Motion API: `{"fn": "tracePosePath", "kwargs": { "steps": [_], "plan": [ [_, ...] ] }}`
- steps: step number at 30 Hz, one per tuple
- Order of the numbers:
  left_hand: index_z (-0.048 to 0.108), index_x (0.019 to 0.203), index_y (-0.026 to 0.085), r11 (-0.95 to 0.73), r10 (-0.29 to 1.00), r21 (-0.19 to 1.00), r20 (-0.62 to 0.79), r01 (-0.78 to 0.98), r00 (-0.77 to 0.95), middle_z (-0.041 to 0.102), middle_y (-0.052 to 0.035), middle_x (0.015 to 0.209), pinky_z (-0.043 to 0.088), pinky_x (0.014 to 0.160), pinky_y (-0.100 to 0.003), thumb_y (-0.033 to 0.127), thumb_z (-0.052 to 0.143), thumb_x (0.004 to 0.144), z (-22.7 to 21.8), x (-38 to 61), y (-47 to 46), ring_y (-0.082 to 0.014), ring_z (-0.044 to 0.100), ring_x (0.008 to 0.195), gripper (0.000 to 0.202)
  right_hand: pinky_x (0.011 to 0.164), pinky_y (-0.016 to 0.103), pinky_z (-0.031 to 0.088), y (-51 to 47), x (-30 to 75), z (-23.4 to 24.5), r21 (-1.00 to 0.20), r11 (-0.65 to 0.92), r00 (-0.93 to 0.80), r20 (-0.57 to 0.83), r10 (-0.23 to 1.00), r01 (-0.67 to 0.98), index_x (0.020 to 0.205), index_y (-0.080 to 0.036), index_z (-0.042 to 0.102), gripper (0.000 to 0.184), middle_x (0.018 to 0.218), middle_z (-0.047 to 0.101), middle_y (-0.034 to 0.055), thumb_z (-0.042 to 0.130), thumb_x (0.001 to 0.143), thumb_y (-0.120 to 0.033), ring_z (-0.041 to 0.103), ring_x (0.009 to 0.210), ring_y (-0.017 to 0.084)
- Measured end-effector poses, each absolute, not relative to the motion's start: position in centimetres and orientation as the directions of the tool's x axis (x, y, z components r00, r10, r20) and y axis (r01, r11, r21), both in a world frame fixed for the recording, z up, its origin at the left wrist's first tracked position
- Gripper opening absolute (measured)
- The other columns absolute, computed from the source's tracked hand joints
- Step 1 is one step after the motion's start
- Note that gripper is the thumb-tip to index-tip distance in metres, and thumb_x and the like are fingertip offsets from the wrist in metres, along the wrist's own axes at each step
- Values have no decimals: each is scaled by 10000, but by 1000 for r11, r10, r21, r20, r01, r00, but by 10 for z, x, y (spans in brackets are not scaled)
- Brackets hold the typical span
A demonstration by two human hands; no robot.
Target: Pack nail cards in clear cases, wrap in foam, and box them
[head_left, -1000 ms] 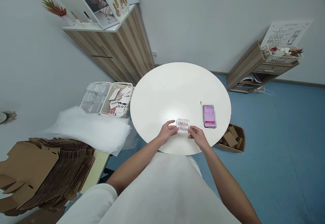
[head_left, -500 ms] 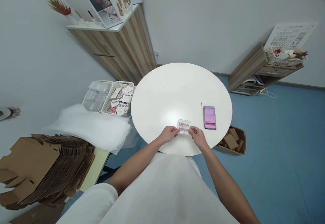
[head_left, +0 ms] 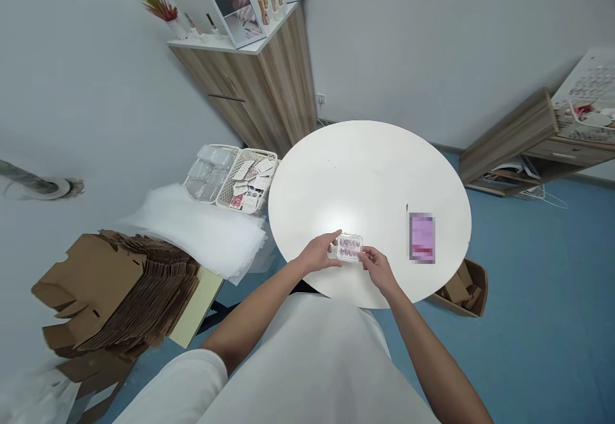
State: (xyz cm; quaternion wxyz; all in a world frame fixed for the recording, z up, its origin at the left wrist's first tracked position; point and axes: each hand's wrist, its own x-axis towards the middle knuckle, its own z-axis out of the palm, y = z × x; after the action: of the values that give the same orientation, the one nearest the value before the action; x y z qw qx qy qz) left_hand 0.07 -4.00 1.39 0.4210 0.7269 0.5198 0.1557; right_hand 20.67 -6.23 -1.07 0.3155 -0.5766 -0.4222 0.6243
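Observation:
Over the near part of the white round table [head_left: 365, 174], both hands hold a small clear plastic case [head_left: 350, 247] of press-on nails. Two rows of pinkish nails show through it. My left hand [head_left: 319, 252] spans the case's left end, its fingers at the far edge and its thumb at the near edge. At the lower right corner, my right hand [head_left: 377, 266] pinches the case between thumb and fingers. A phone [head_left: 422, 238] with a blurred purple screen lies to the right of the case.
Left of the table stand white baskets of cards [head_left: 247, 184] and clear boxes [head_left: 210, 174], white foam sheets [head_left: 202, 222] and stacked flat cardboard [head_left: 139, 296]. A carton of small boxes [head_left: 466, 289] sits on the floor at right. Behind is a wooden cabinet [head_left: 269, 91].
My left hand has gone from a fingertip pinch to spanning the case's left end. My right hand stays at its right side. The view has shifted, so the room appears further right.

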Motion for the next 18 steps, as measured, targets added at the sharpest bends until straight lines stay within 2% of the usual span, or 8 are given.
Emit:
{"fn": "tracePosePath", "kwargs": {
  "steps": [5, 8, 11, 13, 15, 18],
  "plan": [
    [360, 1240, 237, -104, 885, 775, -215, 624, 413, 549, -9, 906, 424, 634, -259, 387, 715, 534, 9, -28, -33, -115, 502, 656, 804, 579, 278, 403, -57, 179, -12, -896, -410, -183, -438, 880, 169, 989, -186, 534, 411, 675, 526, 1, 523, 706, -483, 475, 595, 120],
    [374, 1223, 233, -116, 885, 794, -190, 597, 425, 548, -3, 881, 424, 641, -256, 377, 710, 540, 9, -52, -25, -118, 501, 666, 775, 657, 322, 446, -52, 156, -9, -908, -364, -191, -402, 895, 207, 1179, -236, 395, 551, 978, 535, 52, 560, 693, -436, 525, 667, 123],
    [377, 1227, 229, -135, 882, 812, -162, 568, 442, 549, -7, 884, 428, 667, -265, 361, 701, 555, 8, -80, -15, -128, 505, 691, 758, 754, 364, 455, -41, 129, -6, -921, -239, -243, -319, 916, 306, 1279, -300, 255, 761, 1233, 377, 74, 643, 627, -361, 540, 763, 134],
    [370, 1241, 227, -133, 885, 821, -153, 555, 439, 549, -15, 905, 431, 691, -275, 347, 690, 570, 7, -99, -7, -134, 511, 704, 754, 797, 378, 448, -32, 108, -6, -911, -136, -292, -262, 920, 388, 1301, -308, 217, 812, 1269, 331, 74, 653, 616, -317, 528, 816, 149],
    [358, 1256, 230, -109, 894, 825, -162, 554, 417, 547, -25, 939, 430, 722, -287, 329, 674, 589, 5, -118, 0, -137, 515, 715, 745, 804, 392, 448, -21, 87, -8, -886, -67, -314, -233, 920, 459, 1311, -303, 197, 787, 1265, 330, 78, 620, 647, -287, 518, 823, 157],
    [332, 1278, 247, -41, 910, 822, -205, 569, 361, 545, -31, 982, 427, 757, -303, 304, 646, 619, -1, -143, 8, -142, 523, 727, 733, 787, 398, 456, -5, 56, -14, -844, -39, -293, -228, 929, 535, 1311, -289, 193, 738, 1233, 365, 81, 577, 681, -263, 516, 798, 161]
  ]
}}
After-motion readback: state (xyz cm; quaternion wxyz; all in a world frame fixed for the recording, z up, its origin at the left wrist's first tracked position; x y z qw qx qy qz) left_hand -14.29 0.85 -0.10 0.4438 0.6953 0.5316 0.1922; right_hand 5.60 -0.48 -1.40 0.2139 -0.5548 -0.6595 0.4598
